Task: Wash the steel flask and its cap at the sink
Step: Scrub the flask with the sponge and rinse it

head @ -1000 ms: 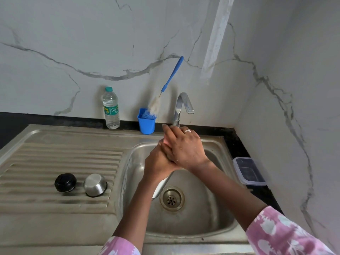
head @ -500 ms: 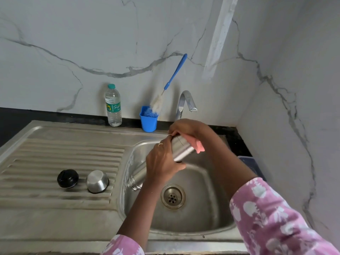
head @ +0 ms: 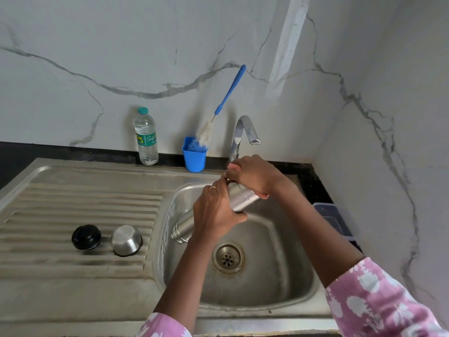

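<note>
Head view: the steel flask is held in the air over the sink, lying on a slant. Its long axis runs from the open threaded mouth, low and to the near left close by the basin's left wall, up to the base at the far right. The left hand has its grip wrapped round the middle of the body, thumb on the near side, with the neck sticking out below it. The right hand has its grip curled over the raised base end, and a pink thing, probably a scrub pad, shows just under its palm against the steel. So the base lies in the right grip, and the mouth is nearer the left hand and points away from both.

The tap stands just behind the right hand, its spout above the base end; I cannot make out any running water. The drain lies below the flask.

My judgement is that the outside is being scrubbed, and the next stroke would run down the axis toward the left hand.

The black cap and a steel cup lid sit side by side on the drainboard, well left of the hands. A bottle brush stands in a blue cup at the far wall.
</note>
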